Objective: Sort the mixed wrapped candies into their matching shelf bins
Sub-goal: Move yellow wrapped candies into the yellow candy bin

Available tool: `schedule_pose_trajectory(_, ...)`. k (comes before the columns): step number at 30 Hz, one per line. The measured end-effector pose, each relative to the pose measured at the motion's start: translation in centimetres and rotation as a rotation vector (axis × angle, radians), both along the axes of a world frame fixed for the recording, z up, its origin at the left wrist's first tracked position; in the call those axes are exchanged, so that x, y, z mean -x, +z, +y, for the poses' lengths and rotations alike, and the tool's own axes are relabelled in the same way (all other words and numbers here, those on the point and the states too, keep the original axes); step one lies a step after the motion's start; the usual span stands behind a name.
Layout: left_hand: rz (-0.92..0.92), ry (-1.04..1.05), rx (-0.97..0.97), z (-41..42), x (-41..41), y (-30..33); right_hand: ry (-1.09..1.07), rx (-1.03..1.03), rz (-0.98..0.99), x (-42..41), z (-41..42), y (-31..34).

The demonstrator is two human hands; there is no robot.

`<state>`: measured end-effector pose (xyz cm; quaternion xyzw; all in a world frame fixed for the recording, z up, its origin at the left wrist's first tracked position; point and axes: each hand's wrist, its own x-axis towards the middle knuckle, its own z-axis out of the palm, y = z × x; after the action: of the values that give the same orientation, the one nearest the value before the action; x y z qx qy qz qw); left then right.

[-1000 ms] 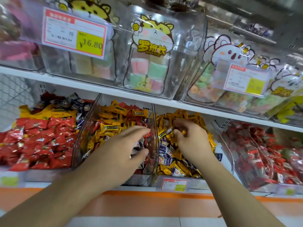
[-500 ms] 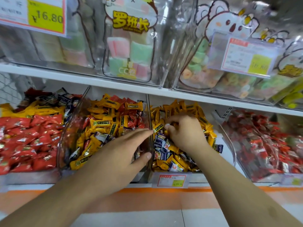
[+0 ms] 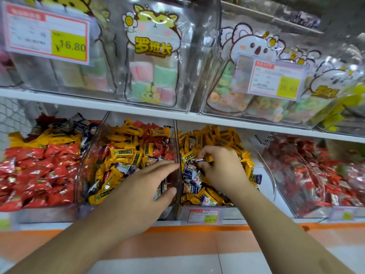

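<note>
navy candy (image 3: 200, 160): small dark-blue wrapped piece, a stray in the yellow bin (image 3: 203, 211), lifted just above the heap.
right hand (image 3: 219, 169): fingers curled narrow, pinching the navy candy, likely to pull it out of the wrong bin.
left hand (image 3: 144, 186): fingers straight and relaxed, holding nothing, hovering at the clear divider (image 3: 177, 139).
middle bin (image 3: 85, 167): yellow and red mixed, navy strays.
left heap (image 3: 35, 167): mostly red.
upper shelf (image 3: 98, 107): bagged sweets.
</note>
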<state>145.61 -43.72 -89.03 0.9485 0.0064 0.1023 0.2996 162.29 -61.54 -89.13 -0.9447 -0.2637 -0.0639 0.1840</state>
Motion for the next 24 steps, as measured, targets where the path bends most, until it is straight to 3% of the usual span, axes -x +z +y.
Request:
schedule_pose_trajectory(7,-0.079,0.129,0.053,1.4,0.1,0.9,-0.068,-0.321,0.024,2.1,0.3,3.2)
schedule_pose_trajectory(10,-0.121,0.231,0.097,2.6,0.2,1.5,0.047,-0.539,0.191,4.1,2.2,4.8)
schedule_pose_trajectory(13,-0.189,0.283,0.117,3.3,0.7,2.1,0.176,-0.613,0.366,5.7,3.8,5.6)
schedule_pose_trajectory(16,-0.162,0.223,0.103,3.2,1.1,2.2,0.08,-0.578,0.287,4.6,3.7,4.8)
schedule_pose_trajectory(19,-0.081,0.118,0.096,2.8,1.3,1.9,-0.021,-0.402,0.221,3.0,2.9,3.3)
schedule_pose_trajectory(24,-0.026,-0.025,0.015,1.8,1.0,1.2,0.097,-0.103,0.152,1.9,3.6,0.8)
